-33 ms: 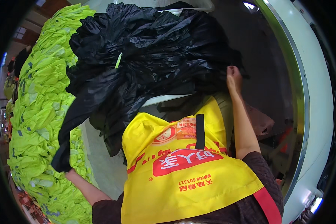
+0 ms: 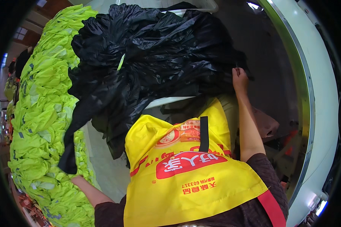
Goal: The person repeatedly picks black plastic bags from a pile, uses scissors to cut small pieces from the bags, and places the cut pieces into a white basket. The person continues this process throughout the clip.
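A large black garment (image 2: 159, 56) of thin, shiny, crumpled cloth is spread in front of me, with a narrow light-green strip (image 2: 121, 62) near its middle. One long black sleeve-like end (image 2: 69, 151) trails down at the left over bright yellow-green garments. My left hand (image 2: 77, 179) is at the tip of that end; its fingers are hidden by cloth. At the garment's right edge, my right hand (image 2: 240, 79) is closed in a pinch on the black cloth. A thin dark line shows between its fingers, too small to identify.
A tall heap of yellow-green garments (image 2: 45, 113) lines the left side. Behind the black cloth is a pale plastic bin (image 2: 204, 5). A curved metal-edged pale surface (image 2: 307, 75) bounds the right. My yellow apron (image 2: 189, 178) fills the lower middle.
The trailing black end and my left hand have shifted slightly to the right. My right hand has moved slightly right and down. The spread cloth is nearly unchanged.
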{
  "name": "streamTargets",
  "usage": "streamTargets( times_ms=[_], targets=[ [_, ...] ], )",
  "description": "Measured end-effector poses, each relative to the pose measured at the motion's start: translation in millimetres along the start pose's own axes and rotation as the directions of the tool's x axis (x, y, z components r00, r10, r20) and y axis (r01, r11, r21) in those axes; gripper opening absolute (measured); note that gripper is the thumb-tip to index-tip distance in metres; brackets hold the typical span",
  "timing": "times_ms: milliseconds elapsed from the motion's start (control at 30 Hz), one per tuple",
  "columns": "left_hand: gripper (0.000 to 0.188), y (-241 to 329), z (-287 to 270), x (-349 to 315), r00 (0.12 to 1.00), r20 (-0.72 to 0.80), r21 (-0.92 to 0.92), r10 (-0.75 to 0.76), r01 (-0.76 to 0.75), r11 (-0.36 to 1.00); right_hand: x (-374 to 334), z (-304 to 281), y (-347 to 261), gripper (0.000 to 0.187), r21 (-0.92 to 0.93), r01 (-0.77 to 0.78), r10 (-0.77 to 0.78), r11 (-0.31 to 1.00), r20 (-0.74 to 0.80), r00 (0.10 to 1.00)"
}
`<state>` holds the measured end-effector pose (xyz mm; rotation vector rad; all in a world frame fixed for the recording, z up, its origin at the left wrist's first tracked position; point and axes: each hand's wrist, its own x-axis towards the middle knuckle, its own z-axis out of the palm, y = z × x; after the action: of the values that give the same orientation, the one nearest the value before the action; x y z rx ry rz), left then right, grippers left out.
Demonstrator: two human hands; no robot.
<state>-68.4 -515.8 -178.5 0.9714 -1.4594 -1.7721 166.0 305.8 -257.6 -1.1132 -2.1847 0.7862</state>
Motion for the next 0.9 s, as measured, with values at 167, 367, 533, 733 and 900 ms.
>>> streamTargets(
  times_ms=[167, 367, 533, 733, 900],
  targets=[
    [0.037, -116.5, -7.9, -60.9, 0.943, -0.201, 0.652, 0.265, -0.073, 0.755, -11.2, 6.4, 19.1, 0.036, -0.09, -0.049, 0.063, 0.995, 0.158, 0.985],
    [0.023, -127.0, 212.1, -319.0, 0.388, 0.853, 0.077, 0.35, -0.755, 0.651, -51.7, 7.7, 16.3, 0.037, -0.154, 0.065, -0.066, 0.986, 0.001, 0.998],
    [0.023, -174.6, 298.5, -441.3, -0.507, 0.77, -0.079, -0.387, -0.678, 0.731, -41.9, 16.8, 14.7, 0.036, -0.021, 0.015, -0.016, 1.0, -0.034, 0.999],
    [0.053, -285.9, 145.2, -481.1, -0.549, -0.168, -0.182, -0.819, -0.799, 0.573, -36.6, 21.0, 11.8, 0.036, 0.117, -0.218, 0.214, 0.969, 0.049, 0.976],
    [0.042, -267.7, 123.4, -487.4, -0.529, 0.018, -0.066, -0.849, -0.848, 0.527, -24.2, 21.7, 1.7, 0.031, 0.082, -0.333, 0.324, 0.939, 0.106, 0.94]
  ],
)
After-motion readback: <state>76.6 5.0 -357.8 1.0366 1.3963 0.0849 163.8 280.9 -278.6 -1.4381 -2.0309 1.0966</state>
